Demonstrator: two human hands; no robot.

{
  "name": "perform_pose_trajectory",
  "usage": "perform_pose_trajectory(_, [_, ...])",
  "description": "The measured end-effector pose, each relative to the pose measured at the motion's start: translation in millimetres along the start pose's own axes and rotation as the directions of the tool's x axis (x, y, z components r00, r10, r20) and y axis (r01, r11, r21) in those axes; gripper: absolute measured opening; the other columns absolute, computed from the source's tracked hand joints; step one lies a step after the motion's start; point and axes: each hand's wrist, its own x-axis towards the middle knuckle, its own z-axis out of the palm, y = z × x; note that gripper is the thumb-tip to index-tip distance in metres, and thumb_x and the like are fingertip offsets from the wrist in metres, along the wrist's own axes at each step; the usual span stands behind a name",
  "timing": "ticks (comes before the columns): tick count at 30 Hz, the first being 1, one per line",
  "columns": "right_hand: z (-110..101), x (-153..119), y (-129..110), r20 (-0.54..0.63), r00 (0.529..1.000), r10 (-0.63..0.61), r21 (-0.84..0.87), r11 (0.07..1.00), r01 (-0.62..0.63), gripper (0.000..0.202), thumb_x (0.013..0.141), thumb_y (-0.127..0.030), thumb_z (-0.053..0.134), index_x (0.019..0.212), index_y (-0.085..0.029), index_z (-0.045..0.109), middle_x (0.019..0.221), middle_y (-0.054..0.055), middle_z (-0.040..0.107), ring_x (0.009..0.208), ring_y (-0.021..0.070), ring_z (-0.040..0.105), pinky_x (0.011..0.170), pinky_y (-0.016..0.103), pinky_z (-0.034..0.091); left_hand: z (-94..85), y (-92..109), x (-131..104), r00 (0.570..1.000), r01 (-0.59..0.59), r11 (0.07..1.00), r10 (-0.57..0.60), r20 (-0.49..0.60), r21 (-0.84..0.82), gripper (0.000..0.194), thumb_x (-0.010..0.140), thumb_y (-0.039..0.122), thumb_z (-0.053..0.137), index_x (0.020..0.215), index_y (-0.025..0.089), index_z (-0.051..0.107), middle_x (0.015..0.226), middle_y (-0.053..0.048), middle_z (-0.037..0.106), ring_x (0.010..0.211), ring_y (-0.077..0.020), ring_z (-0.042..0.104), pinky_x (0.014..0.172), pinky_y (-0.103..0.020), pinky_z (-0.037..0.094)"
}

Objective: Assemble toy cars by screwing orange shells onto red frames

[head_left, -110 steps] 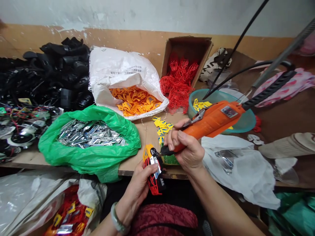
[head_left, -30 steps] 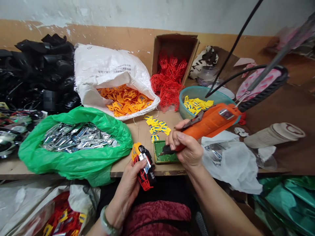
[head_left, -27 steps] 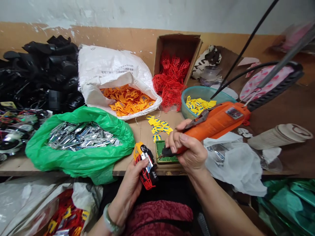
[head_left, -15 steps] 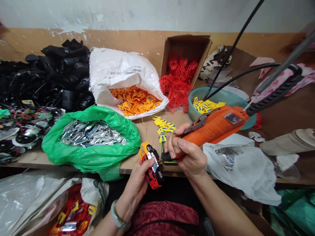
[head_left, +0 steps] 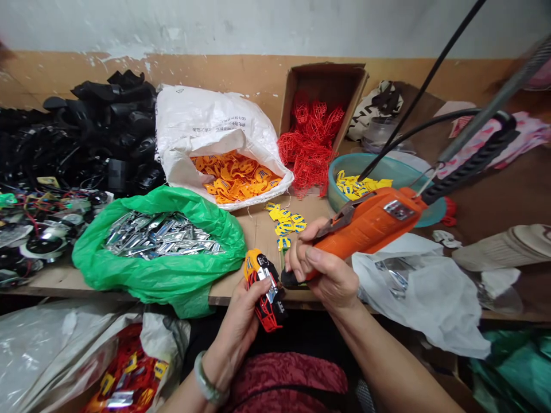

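Head view, with the green bag (head_left: 138,284) as reference for all places. Held unit (head_left: 273,296): just right of the green bag, in front of the bench edge, tilted. Fitted together on it, by appearance: an orange piece at the top, a silver strip across the middle, a red lattice cage on the lower left side, all against a black body. No yellow piece shows on it; its far side is hidden. Open point: whether everything is fastened. Screws too small to tell.

Hands: apart. Left hand (head_left: 243,310), near the green bag's right front, is closed around the unit, thumb pressed on the silver strip. Right hand (head_left: 329,269), farther right of the green bag, is wrapped around the orange driver (head_left: 365,226). The driver's dark nose points left at the unit's right side; contact cannot be told. So the unit lies in the left palm, between the green bag and the right hand.

Loose stock: silver strips (head_left: 166,234) inside the green bag; orange pieces (head_left: 241,179) in the white sack (head_left: 202,103) behind it; red cages (head_left: 310,137) farther back right; yellow pieces (head_left: 284,227) just right, on the bench. Below the green bag, a lower sack (head_left: 157,330) contains red, yellow and silver parts, possibly similar units (judgement).
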Motion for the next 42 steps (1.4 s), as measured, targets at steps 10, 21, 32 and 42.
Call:
perform_pose_trajectory(10, [-1.1, -0.7, -0.2, 0.076, 0.997, 0.026, 0.002, 1.000, -0.026, 0.014, 0.079, -0.029, 0.069, 0.086, -0.024, 0.058, 0.048, -0.010, 0.045, 0.038, 0.0111, 0.043, 0.048, 0.029, 0.044, 2.1, -0.4, -1.8, 1.000, -0.023, 0.999, 0.024, -0.019, 0.036, 0.042, 0.062, 0.032, 0.090, 0.094, 0.014, 0.070, 0.078, -0.002, 0.070, 0.063, -0.0135, 0.060, 0.060, -0.024, 0.047])
perform_pose_trajectory(21, [-10.0, 9.5, 2.8, 0.062, 0.997, 0.043, -0.012, 0.999, -0.042, 0.022, 0.077, -0.037, 0.070, 0.089, -0.024, 0.058, 0.047, -0.010, 0.042, 0.037, 0.0125, 0.042, 0.048, 0.031, 0.044, -2.7, -1.5, 0.2, 0.997, -0.060, 0.992, 0.066, -0.050, 0.109, 0.042, 0.064, 0.035, 0.090, 0.093, 0.015, 0.068, 0.075, -0.001, 0.069, 0.061, -0.0137, 0.061, 0.059, -0.024, 0.048])
perform_pose_trajectory(32, [-76.4, 61.5, -6.4, -0.224, 0.837, -0.499, -0.729, 0.656, 0.196, 0.044, 0.078, -0.027, 0.077, 0.118, -0.024, 0.058, 0.113, 0.006, 0.065, 0.109, 0.0226, 0.059, 0.097, 0.040, 0.049, -11.1, 9.5, 6.4, 0.959, -0.179, 0.972, 0.208, -0.194, 0.156, 0.066, 0.052, 0.036, 0.095, 0.110, 0.021, 0.067, 0.082, 0.000, 0.072, 0.065, -0.0157, 0.063, 0.061, -0.024, 0.051])
perform_pose_trajectory(42, [-106.3, 88.5, 59.8, 0.124, 0.954, 0.272, -0.992, 0.007, 0.127, 0.031, 0.080, -0.014, 0.068, 0.112, -0.016, 0.069, 0.113, 0.014, 0.066, 0.112, 0.0293, 0.060, 0.100, 0.043, 0.046, -13.3, 14.4, 11.5, 0.981, -0.139, 0.974, 0.160, -0.111, 0.177, 0.062, 0.051, 0.047, 0.095, 0.101, 0.019, 0.071, 0.080, -0.003, 0.073, 0.068, -0.0158, 0.061, 0.062, -0.023, 0.049])
